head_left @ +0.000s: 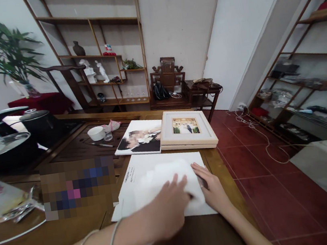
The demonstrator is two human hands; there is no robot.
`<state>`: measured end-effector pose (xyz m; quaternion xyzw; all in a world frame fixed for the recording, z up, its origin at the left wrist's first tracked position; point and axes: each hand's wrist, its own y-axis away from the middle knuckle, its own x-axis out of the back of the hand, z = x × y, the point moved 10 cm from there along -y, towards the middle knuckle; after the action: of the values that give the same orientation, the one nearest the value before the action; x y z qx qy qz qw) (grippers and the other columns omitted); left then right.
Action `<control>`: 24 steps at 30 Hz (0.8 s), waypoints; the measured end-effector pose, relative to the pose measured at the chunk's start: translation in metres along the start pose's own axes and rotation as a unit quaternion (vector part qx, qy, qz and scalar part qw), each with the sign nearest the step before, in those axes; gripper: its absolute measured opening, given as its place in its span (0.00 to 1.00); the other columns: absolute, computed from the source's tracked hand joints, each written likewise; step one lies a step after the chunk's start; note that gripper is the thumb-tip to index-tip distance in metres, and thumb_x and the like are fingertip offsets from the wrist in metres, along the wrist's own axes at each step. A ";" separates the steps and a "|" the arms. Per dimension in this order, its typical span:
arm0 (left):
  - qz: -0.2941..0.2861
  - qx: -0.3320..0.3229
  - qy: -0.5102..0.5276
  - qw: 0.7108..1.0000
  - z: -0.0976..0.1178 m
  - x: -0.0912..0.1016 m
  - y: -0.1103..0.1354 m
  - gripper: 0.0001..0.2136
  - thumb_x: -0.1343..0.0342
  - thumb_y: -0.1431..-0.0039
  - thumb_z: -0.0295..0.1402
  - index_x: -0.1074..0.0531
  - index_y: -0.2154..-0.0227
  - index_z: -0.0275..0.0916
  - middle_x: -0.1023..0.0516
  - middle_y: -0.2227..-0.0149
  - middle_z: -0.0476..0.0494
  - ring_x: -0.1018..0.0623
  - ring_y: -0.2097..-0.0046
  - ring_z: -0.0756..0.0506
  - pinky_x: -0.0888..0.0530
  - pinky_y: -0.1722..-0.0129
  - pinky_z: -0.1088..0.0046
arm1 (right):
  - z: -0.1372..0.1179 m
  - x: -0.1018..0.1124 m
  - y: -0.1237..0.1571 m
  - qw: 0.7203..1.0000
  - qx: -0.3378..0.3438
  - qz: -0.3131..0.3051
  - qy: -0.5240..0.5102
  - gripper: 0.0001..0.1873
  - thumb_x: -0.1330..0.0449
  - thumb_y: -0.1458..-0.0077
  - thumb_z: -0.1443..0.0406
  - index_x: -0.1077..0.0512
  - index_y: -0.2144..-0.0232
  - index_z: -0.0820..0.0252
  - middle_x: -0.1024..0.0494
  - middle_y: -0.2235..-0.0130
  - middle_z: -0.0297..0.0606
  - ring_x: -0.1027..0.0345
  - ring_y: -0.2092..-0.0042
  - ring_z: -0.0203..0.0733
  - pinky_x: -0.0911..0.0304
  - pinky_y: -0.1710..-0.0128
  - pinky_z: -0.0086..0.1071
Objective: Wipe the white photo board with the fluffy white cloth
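Note:
A white board (150,161) with small dark print along its left side lies on the wooden table in front of me. Over its middle spreads a soft white sheet (159,176), blurred, so I cannot tell whether it is cloth or foam. My left hand (169,209), with bangles at the wrist, reaches across from the left, its bent fingers and thumb gripping the sheet. At the board's right edge, my right hand (210,187) is closed over the border, fingers on top. The board's near part is partly hidden under my left forearm.
Behind the board lie a large photo print (142,141) and a pale framed picture (165,118). To the left are a white cup (96,133), a pen (102,145), a plastic bag (0,198) and a white cable (18,237). The table's right edge drops to red floor tiles (248,163).

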<state>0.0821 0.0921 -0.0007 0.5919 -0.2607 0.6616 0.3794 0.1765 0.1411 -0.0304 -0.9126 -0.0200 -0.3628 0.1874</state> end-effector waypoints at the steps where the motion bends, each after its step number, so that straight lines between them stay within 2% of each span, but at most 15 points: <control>1: 0.015 0.001 0.023 1.000 -0.011 0.015 -0.009 0.17 0.52 0.54 0.19 0.29 0.59 0.29 0.37 0.44 0.26 0.37 0.43 0.32 0.32 0.52 0.59 | -0.002 -0.001 0.000 1.000 0.007 -0.006 0.005 0.23 0.51 0.47 0.71 0.33 0.49 0.56 0.34 0.44 0.40 0.45 0.41 0.47 0.55 0.40 0.51; 3: 0.037 -0.012 0.034 0.999 -0.026 0.040 -0.031 0.17 0.56 0.51 0.18 0.31 0.59 0.31 0.30 0.50 0.32 0.31 0.48 0.38 0.32 0.52 0.63 | -0.007 -0.001 0.000 1.000 0.018 -0.008 0.013 0.23 0.51 0.46 0.71 0.33 0.49 0.55 0.34 0.45 0.40 0.44 0.42 0.48 0.53 0.40 0.50; 5: 0.032 -0.052 0.041 0.997 -0.029 0.050 -0.055 0.15 0.55 0.50 0.19 0.30 0.62 0.36 0.26 0.55 0.41 0.28 0.52 0.43 0.34 0.50 0.67 | -0.008 0.002 0.000 1.000 0.019 0.004 0.021 0.20 0.51 0.44 0.68 0.33 0.49 0.54 0.31 0.48 0.40 0.41 0.44 0.48 0.47 0.43 0.48; 7: 0.022 -0.075 0.043 0.996 -0.027 0.051 -0.075 0.13 0.54 0.51 0.19 0.29 0.66 0.38 0.24 0.58 0.47 0.27 0.54 0.45 0.34 0.49 0.69 | -0.007 0.004 0.000 1.000 0.011 0.013 0.026 0.19 0.51 0.43 0.66 0.32 0.50 0.55 0.28 0.51 0.41 0.37 0.48 0.49 0.42 0.47 0.45; 10: 0.016 -0.065 0.036 0.997 -0.023 0.045 -0.089 0.12 0.53 0.51 0.19 0.28 0.68 0.38 0.23 0.61 0.46 0.26 0.56 0.45 0.33 0.52 0.70 | -0.002 0.005 0.001 0.999 -0.008 0.019 0.030 0.17 0.50 0.43 0.65 0.29 0.53 0.57 0.25 0.57 0.43 0.33 0.53 0.49 0.39 0.50 0.44; 13: 0.027 -0.014 0.014 0.999 -0.026 0.038 -0.082 0.12 0.53 0.49 0.20 0.28 0.64 0.34 0.26 0.56 0.37 0.28 0.52 0.40 0.33 0.52 0.63 | -0.001 0.005 0.001 0.999 -0.005 0.027 0.025 0.17 0.50 0.44 0.67 0.28 0.55 0.57 0.24 0.58 0.42 0.32 0.53 0.49 0.42 0.46 0.45; 16: 0.031 0.045 -0.013 0.998 -0.036 0.028 -0.065 0.15 0.51 0.50 0.22 0.30 0.58 0.30 0.33 0.47 0.28 0.35 0.46 0.31 0.34 0.52 0.51 | -0.003 0.004 -0.001 1.000 0.015 0.025 0.009 0.20 0.50 0.46 0.69 0.31 0.52 0.55 0.29 0.49 0.40 0.39 0.46 0.48 0.48 0.42 0.47; 18: 0.025 0.059 -0.027 0.998 -0.037 0.017 -0.055 0.17 0.50 0.51 0.22 0.30 0.55 0.29 0.40 0.43 0.27 0.40 0.42 0.28 0.37 0.51 0.46 | -0.001 0.003 -0.002 1.000 0.016 0.020 -0.005 0.21 0.50 0.46 0.69 0.32 0.50 0.55 0.31 0.47 0.40 0.42 0.43 0.48 0.50 0.41 0.48; 21: 0.036 0.056 -0.061 0.996 -0.026 -0.005 -0.042 0.15 0.49 0.50 0.21 0.27 0.59 0.29 0.49 0.38 0.29 0.49 0.39 0.25 0.44 0.47 0.41 | 0.008 0.007 -0.001 0.999 -0.011 0.035 -0.033 0.20 0.51 0.44 0.66 0.32 0.50 0.55 0.32 0.46 0.40 0.41 0.43 0.47 0.49 0.41 0.47; 24: 0.087 0.042 -0.122 0.988 0.002 -0.024 -0.026 0.12 0.49 0.48 0.24 0.24 0.63 0.34 0.50 0.37 0.34 0.50 0.39 0.25 0.46 0.47 0.38 | 0.018 0.014 0.001 0.993 -0.058 0.068 -0.075 0.20 0.51 0.41 0.61 0.35 0.47 0.54 0.33 0.45 0.40 0.41 0.43 0.47 0.46 0.42 0.47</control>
<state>0.1046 0.1004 -0.0260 0.6586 -0.3271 0.6255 0.2609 0.1989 0.1448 -0.0336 -0.9457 0.0490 -0.2807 0.1563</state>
